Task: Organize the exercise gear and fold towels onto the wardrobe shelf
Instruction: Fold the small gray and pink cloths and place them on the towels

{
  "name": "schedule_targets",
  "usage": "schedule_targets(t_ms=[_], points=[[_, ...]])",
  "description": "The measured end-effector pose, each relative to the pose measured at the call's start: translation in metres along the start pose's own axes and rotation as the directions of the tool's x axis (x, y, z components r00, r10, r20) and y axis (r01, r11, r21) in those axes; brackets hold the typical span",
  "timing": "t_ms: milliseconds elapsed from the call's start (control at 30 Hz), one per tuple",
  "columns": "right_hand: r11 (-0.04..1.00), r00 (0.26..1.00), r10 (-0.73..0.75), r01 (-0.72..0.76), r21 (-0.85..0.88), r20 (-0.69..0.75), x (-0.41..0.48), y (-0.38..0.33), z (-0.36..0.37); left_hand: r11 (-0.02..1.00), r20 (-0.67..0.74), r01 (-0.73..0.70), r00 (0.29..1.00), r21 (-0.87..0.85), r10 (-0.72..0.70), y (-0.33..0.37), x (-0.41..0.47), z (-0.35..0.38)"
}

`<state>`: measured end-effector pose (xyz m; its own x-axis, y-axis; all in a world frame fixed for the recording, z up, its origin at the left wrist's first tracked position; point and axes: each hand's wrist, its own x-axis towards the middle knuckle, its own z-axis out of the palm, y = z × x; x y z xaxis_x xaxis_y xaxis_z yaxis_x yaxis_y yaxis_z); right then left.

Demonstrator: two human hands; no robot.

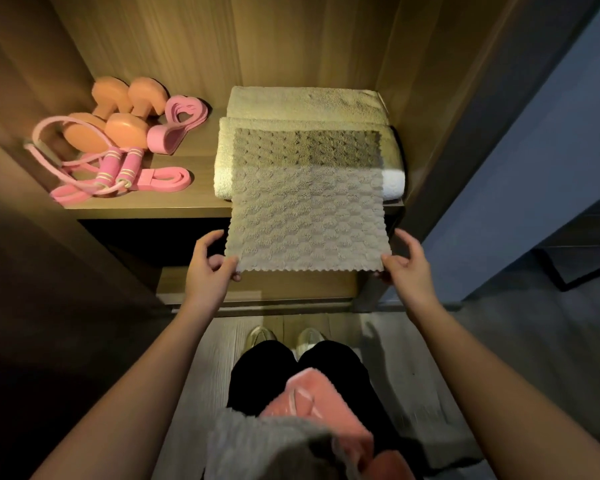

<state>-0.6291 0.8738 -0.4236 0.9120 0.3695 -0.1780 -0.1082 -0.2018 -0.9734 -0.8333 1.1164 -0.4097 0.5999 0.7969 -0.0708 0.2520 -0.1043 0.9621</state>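
A small grey textured towel [307, 206] lies spread over a folded cream towel [224, 174] on the wardrobe shelf [187, 161], its near half hanging off the shelf edge. My left hand [210, 268] pinches its near left corner and my right hand [404, 268] pinches its near right corner. A second folded cream towel [305, 102] lies behind. On the shelf's left side sit orange dumbbells [125, 112], a pink skipping rope [115, 168], a pink heart-shaped grip [179, 123] and a pink resistance band [163, 180].
A grey towel [257, 441] and a pink towel [312, 396] hang close below the camera at my front. Wardrobe side walls [32, 81] close in left and right. A lower shelf [257, 289] sits beneath, my shoes [284, 337] on the floor.
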Motion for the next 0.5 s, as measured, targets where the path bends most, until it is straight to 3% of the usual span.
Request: schedule_targets(t_ms=[100,233,500], points=[[0.997,0.997,-0.072,0.072,-0.040,0.001,-0.010,-0.020,-0.006,0.998,0.027,-0.042,0.999,-0.037,0.043,0.018,-0.006,-0.007],[0.997,0.997,-0.079,0.079,0.006,0.004,-0.012,-0.048,-0.013,0.985,0.063,0.022,0.998,-0.169,-0.012,0.041,-0.003,-0.015],[0.939,0.944,-0.330,0.327,-0.107,-0.012,0.014,-0.094,-0.012,0.977,0.020,-0.205,0.979,0.056,0.204,0.072,0.029,-0.019]])
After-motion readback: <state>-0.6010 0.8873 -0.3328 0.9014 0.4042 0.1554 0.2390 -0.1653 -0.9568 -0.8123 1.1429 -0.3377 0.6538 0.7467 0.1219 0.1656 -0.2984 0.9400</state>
